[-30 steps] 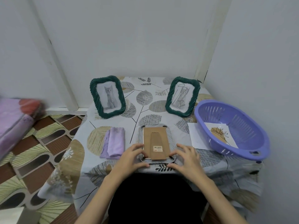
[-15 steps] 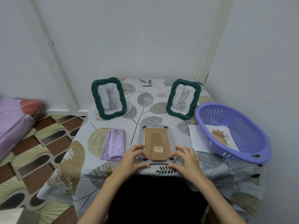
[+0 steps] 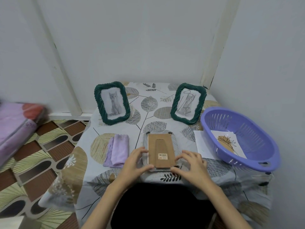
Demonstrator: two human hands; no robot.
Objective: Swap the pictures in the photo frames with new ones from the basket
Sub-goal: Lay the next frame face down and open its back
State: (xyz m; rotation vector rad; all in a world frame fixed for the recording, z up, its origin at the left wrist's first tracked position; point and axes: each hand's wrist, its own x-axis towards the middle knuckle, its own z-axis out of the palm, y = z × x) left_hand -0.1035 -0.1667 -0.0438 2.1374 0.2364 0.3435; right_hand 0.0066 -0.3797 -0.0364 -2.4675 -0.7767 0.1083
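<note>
We have one view only, head-worn wide-angle cam, looking fwd and steeply down over the table toward a room corner. Near range: both forearms enter from bottom edge, table fills centre, walls bow at the margins, floor visible at left. No 2nd view, so no overlap to report.

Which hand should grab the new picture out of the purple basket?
Probably the right hand. The purple basket with the leaf picture sits on the table's right side, right beside it. The left hand would have to cross over the face-down frame.
</note>
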